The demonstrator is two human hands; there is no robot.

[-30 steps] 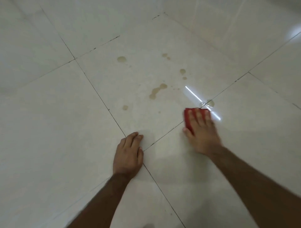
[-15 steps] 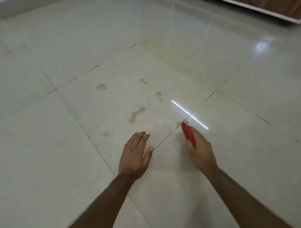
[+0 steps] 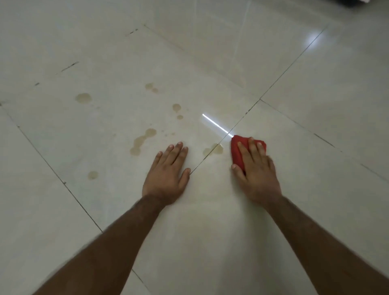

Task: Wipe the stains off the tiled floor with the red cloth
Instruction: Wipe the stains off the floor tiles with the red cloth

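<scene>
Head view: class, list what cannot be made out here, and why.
1. Cloth: mostly under the right hand, head view; shape and folds hidden.
2. Floor beneath the cloth: any stain there is covered.
3. Dark object, top right: cut off by the frame edge; unidentifiable.

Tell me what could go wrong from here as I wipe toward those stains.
1. The cloth sits bunched small under the right hand; a pass may smear the nearest stain into the grout line it straddles.
2. The left hand lies flat beside that stain, likely in the cloth's path, and could slip if the floor is wet.
</scene>
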